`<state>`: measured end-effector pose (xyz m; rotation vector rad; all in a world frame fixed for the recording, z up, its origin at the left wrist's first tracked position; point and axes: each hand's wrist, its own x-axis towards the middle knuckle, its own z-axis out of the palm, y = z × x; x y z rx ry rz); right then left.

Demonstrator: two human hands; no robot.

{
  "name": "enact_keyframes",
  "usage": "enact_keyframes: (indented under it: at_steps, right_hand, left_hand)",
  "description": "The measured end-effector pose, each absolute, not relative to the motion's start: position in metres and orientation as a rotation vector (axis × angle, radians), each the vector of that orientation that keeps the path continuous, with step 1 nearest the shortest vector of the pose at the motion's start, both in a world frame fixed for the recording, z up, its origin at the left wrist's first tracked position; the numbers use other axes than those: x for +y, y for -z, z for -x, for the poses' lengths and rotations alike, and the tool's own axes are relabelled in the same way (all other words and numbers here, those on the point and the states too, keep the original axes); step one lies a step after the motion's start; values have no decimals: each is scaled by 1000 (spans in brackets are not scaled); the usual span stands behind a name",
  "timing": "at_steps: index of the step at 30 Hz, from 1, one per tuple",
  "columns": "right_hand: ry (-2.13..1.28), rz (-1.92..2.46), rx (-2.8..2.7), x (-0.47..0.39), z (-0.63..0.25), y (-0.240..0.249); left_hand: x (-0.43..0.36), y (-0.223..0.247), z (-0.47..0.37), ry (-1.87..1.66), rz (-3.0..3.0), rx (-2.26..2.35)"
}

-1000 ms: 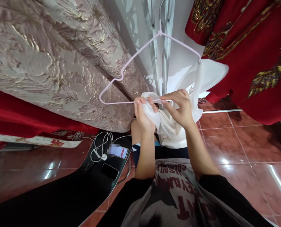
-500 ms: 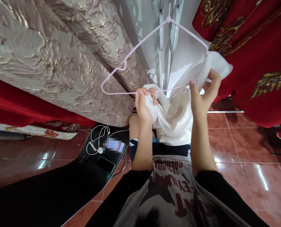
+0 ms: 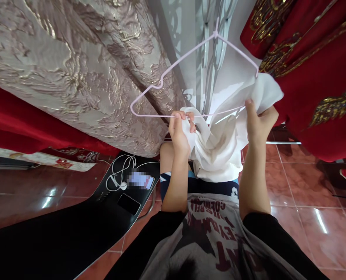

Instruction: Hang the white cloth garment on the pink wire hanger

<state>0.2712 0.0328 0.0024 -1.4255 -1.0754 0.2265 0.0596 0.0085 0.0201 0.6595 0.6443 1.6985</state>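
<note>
At the far left, a brocade curtain [image 3: 88,77] is seen, and lower down a dark phone [image 3: 129,204] and a lit phone [image 3: 146,182] are laid near the right edge of a black seat [image 3: 59,237]. The left corner of the pink hanger [image 3: 188,56] is not covered. Its bottom bar is gripped by the left hand [image 3: 181,130], whose fingers are closed round it with a fold of white cloth [image 3: 219,157]. Between the 2 hands the cloth is bunched below the bar and over the lap; farther right it is draped over the hanger's right tip. There the thumb of the right hand [image 3: 259,122] is set against cloth and bar, but its other fingers are partly hidden, so their grip cannot be told. The step in hand is judged to be the spreading of cloth over the right end; for the next move, a steady bar and gentle easing of the bunched folds toward that corner seem to be called for
</note>
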Motion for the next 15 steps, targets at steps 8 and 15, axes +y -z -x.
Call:
enact_keyframes:
  at_steps: [8, 15]
  right_hand:
    - [-232, 1474, -1149, 3, -256, -21]
    - [-569, 1357, -1125, -3, -260, -54]
  left_hand:
    - [8, -17, -56, -1774, -706, 651]
    - [10, -14, -58, -1775, -700, 653]
